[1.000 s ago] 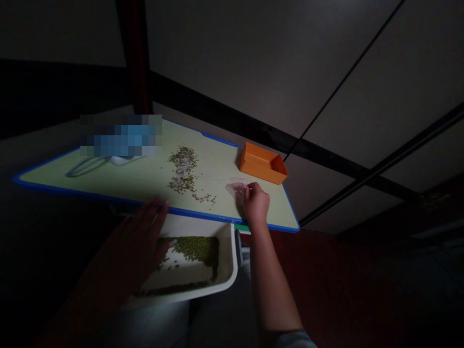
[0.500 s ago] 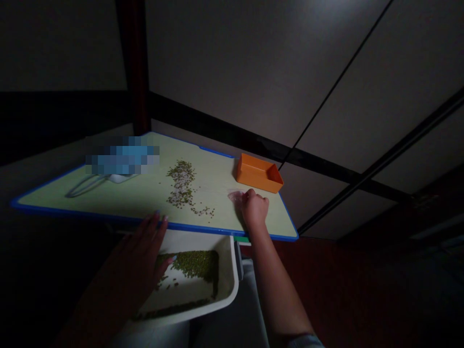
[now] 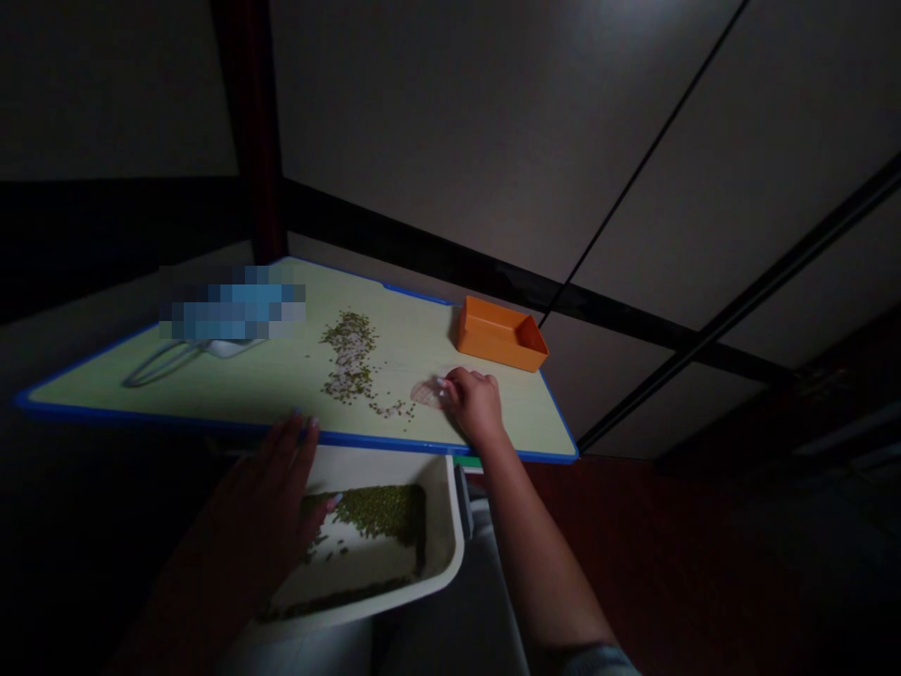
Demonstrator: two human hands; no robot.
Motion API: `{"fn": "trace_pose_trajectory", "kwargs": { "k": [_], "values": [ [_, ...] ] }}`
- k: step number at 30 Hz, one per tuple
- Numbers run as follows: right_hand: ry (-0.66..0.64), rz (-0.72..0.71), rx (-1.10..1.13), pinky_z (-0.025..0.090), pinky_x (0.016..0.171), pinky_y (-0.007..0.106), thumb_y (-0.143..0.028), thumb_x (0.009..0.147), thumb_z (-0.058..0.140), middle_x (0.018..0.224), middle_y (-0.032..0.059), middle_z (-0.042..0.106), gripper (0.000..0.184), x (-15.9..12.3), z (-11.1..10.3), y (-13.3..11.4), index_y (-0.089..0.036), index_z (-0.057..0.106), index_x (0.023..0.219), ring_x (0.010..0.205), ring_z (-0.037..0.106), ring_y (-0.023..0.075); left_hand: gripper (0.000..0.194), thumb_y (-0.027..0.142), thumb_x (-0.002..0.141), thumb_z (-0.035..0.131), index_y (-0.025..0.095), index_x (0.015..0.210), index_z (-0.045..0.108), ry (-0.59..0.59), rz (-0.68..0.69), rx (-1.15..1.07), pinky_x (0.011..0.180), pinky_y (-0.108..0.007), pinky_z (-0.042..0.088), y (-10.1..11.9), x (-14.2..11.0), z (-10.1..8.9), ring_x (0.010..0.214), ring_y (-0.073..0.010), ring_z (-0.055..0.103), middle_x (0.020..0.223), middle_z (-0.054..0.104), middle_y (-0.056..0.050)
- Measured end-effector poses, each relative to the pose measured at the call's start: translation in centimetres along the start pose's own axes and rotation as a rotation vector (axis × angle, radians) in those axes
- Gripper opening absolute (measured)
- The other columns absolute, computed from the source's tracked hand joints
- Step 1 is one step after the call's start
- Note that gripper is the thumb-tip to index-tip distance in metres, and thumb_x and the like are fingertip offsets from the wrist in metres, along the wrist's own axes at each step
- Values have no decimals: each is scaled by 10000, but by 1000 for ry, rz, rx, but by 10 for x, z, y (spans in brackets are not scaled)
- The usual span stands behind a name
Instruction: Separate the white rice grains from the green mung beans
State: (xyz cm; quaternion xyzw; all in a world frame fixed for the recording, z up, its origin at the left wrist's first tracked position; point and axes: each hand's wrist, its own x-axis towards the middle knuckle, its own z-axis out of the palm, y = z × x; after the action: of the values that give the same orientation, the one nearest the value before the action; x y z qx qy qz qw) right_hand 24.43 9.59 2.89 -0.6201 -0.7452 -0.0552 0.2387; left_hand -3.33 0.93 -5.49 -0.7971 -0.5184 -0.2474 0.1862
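My right hand (image 3: 475,404) is closed on a thin, clear pinkish fan-shaped piece (image 3: 424,392), held low over the pale board (image 3: 521,418) with blue edges. Just left of that piece, a small trail of green and pale grains leads to a larger scattered pile (image 3: 350,352). My left hand (image 3: 278,493) has its fingers spread, their tips at the board's near edge. Its thumb reaches over a white bin (image 3: 454,554) below the board, which holds many green grains (image 3: 386,512). Shadow darkens much of the left hand.
An orange open box (image 3: 503,352) stands at the board's right rear. On the left lies a blurred-out blue item (image 3: 232,305) with a pale loop (image 3: 151,366) beside it. A wall of large panels (image 3: 450,141) rises behind the board.
My right hand has moved left with the clear fan-shaped piece, closer to the small trail of grains. My left hand stays at the board's edge. The camera view has shifted slightly.
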Motion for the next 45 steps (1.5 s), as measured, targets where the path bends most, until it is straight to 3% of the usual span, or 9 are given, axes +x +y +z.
{"fn": "trace_pose_trajectory", "kwargs": {
  "k": [6, 10, 26, 34, 45],
  "values": [
    [-33, -73, 38, 312, 827, 310, -347, 972, 499, 899, 49, 720, 202, 1, -1, 0, -219, 653, 942, 895, 613, 198, 805, 519, 860, 351, 87, 1506, 139, -22, -28, -58, 1045, -596, 438, 2, 2, -2, 1415, -404, 374, 1546, 347, -258],
    [-44, -85, 107, 316, 821, 307, -338, 964, 517, 889, 38, 723, 190, 1, -1, 3, -219, 660, 925, 891, 617, 197, 793, 514, 881, 330, 124, 1518, 63, -60, -41, -32, 1051, -593, 431, 4, 2, -6, 1447, -377, 330, 1553, 345, -244],
    [-23, -62, 305, 315, 841, 315, -295, 936, 560, 841, 25, 738, 162, -9, -1, 6, -208, 681, 872, 833, 637, 188, 814, 564, 872, 341, 111, 1512, 117, -143, -70, 28, 1101, -537, 394, 4, 1, -14, 1457, -350, 316, 1564, 336, -224],
    [-48, -27, 338, 297, 855, 319, -295, 929, 565, 840, 20, 743, 156, -14, -3, 7, -210, 681, 868, 808, 632, 175, 824, 575, 866, 366, 114, 1509, 138, -125, -34, 92, 1074, -507, 430, 2, -1, -14, 1423, -341, 381, 1557, 349, -218],
    [-36, -74, 347, 329, 828, 307, -304, 916, 583, 771, 8, 729, 161, -16, -4, 5, -202, 686, 845, 695, 591, 153, 825, 540, 868, 389, 122, 1515, 95, -152, -57, 57, 1098, -518, 405, 5, 1, -17, 1445, -336, 344, 1562, 342, -214]
  ]
}}
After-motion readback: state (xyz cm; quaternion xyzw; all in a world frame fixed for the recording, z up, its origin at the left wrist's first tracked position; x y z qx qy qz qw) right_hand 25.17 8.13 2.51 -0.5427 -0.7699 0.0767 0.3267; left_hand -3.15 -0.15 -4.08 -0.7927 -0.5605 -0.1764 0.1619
